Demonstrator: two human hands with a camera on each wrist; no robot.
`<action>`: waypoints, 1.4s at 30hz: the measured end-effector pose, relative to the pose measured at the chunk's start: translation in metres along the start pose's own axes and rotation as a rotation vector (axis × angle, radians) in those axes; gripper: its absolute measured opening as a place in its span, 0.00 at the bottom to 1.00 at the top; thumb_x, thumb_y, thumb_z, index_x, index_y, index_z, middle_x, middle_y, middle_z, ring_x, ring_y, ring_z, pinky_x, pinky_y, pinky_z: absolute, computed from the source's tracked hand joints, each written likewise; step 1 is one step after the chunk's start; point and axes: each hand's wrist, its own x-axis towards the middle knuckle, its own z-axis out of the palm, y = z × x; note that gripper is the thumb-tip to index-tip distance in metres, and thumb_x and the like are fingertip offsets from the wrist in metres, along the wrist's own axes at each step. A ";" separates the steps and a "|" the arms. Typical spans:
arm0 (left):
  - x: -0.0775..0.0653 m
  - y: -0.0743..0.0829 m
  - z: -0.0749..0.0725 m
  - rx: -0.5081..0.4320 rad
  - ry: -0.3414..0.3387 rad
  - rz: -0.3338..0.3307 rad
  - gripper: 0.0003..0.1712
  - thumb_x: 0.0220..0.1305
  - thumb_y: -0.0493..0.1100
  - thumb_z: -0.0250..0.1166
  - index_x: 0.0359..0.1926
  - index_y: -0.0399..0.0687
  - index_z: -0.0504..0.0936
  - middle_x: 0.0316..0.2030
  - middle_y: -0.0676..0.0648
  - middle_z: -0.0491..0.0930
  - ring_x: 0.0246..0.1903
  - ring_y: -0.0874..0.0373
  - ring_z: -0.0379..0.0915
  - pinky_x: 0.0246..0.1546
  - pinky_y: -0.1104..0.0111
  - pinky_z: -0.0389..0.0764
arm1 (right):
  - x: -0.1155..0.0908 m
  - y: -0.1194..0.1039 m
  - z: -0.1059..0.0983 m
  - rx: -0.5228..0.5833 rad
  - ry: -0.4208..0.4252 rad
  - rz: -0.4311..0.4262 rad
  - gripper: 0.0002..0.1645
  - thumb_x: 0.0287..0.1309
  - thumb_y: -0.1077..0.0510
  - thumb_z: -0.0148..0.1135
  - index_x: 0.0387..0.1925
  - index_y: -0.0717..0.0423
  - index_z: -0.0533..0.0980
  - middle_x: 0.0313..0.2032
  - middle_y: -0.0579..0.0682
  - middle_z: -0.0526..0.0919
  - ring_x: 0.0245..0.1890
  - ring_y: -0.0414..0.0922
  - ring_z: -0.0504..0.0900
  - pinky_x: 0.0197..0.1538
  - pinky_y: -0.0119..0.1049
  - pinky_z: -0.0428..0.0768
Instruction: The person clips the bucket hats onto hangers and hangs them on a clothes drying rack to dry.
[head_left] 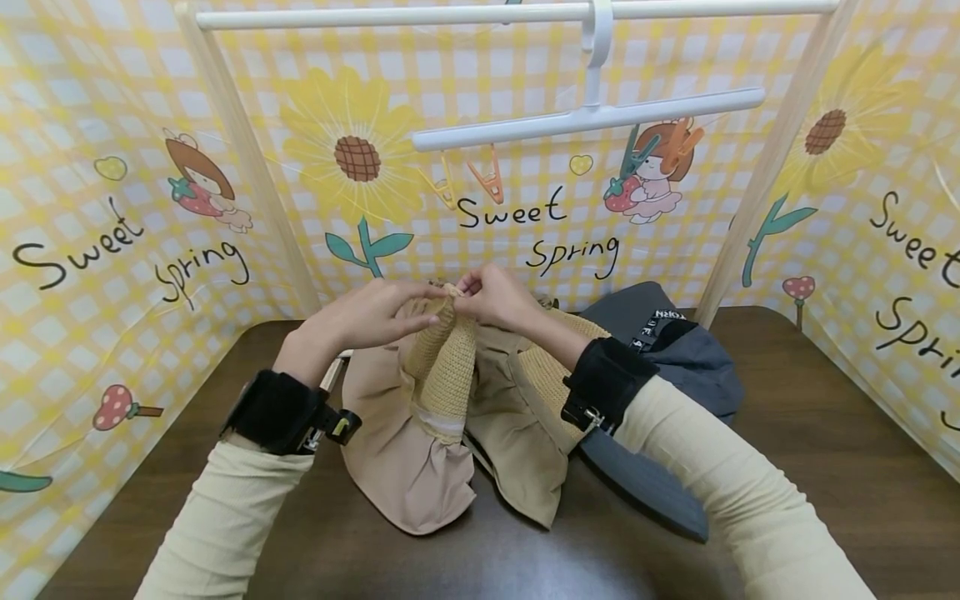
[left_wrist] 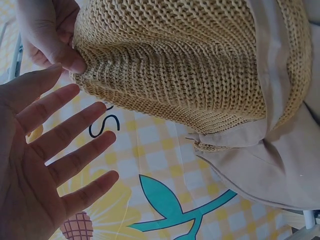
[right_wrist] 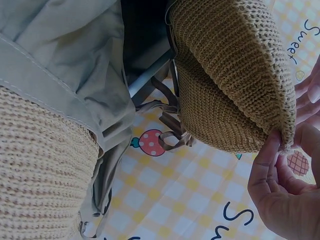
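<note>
A sun hat with a knitted straw-coloured crown (head_left: pixel 447 375) and a pinkish-beige cloth brim (head_left: pixel 405 467) stands tilted on the table. At its top, my right hand (head_left: pixel 495 296) pinches the crown's edge between thumb and fingertips, which the right wrist view shows closely. Alongside, my left hand (head_left: pixel 375 312) reaches over the crown; in the left wrist view its fingers (left_wrist: pixel 75 160) are spread and straight, with the thumb near the pinched edge. Just right lies a second hat (head_left: pixel 536 392) with a tan brim and knitted crown, partly covered by my right forearm.
A dark grey hat (head_left: pixel 630 296) with a lettered black strap lies at the right. Behind, a white rail (head_left: pixel 405 15) on wooden posts carries a white hanger (head_left: pixel 525 127) with several clips (head_left: pixel 491 177). Patterned cloth (head_left: pixel 292 208) encloses the brown table (head_left: pixel 300 533).
</note>
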 end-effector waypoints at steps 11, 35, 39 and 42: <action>0.008 -0.003 -0.009 0.006 0.010 -0.004 0.25 0.68 0.49 0.53 0.63 0.46 0.69 0.21 0.46 0.74 0.09 0.63 0.49 0.23 0.68 0.65 | 0.006 -0.005 -0.004 0.011 0.018 -0.005 0.09 0.52 0.61 0.57 0.34 0.60 0.80 0.31 0.51 0.81 0.24 0.38 0.73 0.26 0.25 0.71; 0.016 -0.007 -0.019 -0.009 0.059 -0.046 0.24 0.67 0.49 0.54 0.61 0.47 0.71 0.58 0.42 0.74 0.52 0.46 0.74 0.51 0.53 0.74 | 0.012 -0.009 -0.013 0.026 0.037 0.025 0.10 0.54 0.59 0.58 0.36 0.61 0.78 0.32 0.51 0.80 0.28 0.40 0.76 0.30 0.27 0.78; 0.016 -0.008 -0.021 -0.009 0.071 -0.061 0.23 0.67 0.49 0.55 0.61 0.48 0.72 0.58 0.41 0.74 0.53 0.45 0.74 0.52 0.52 0.72 | 0.012 -0.010 -0.013 0.029 0.038 0.022 0.10 0.53 0.60 0.58 0.36 0.61 0.78 0.32 0.51 0.81 0.27 0.39 0.76 0.29 0.27 0.77; 0.017 -0.009 -0.023 -0.014 0.070 -0.073 0.23 0.68 0.49 0.54 0.61 0.48 0.71 0.59 0.40 0.73 0.57 0.44 0.71 0.55 0.50 0.70 | 0.011 -0.011 -0.015 0.033 0.042 0.014 0.10 0.53 0.61 0.58 0.36 0.61 0.78 0.32 0.52 0.81 0.27 0.39 0.76 0.28 0.26 0.76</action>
